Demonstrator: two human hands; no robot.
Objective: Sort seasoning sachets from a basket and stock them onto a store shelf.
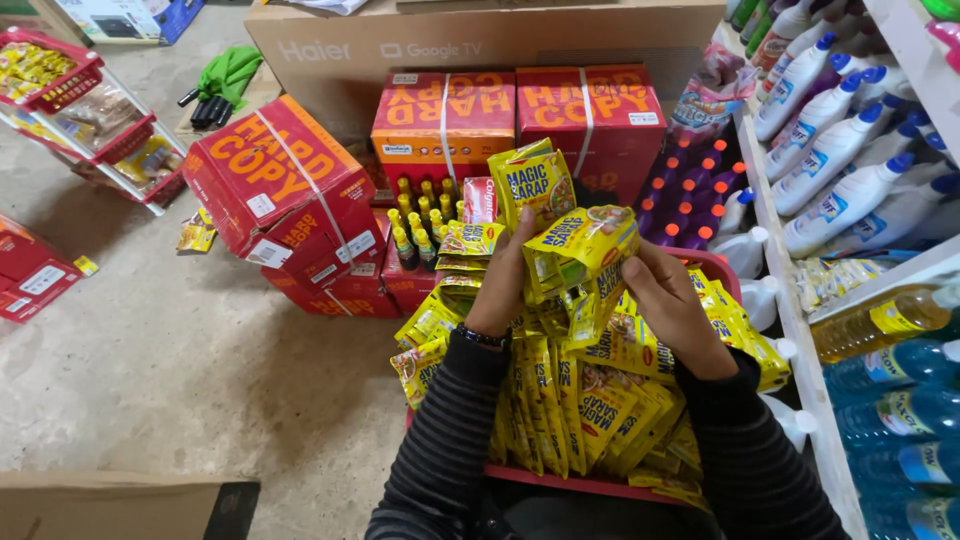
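Fingers [520, 235] of both hands pinch one strip of yellow sachets [575, 250]; below them, the red basket [560, 483] holds plenty more unsorted strips.

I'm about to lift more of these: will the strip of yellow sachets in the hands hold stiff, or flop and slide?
Probably floppy: the yellow sachet strip bends and dangles between the left hand and right hand. Likely light, since fingers alone hold it. The glossy film may be slippery, so strips could slide off the pile in the red basket.
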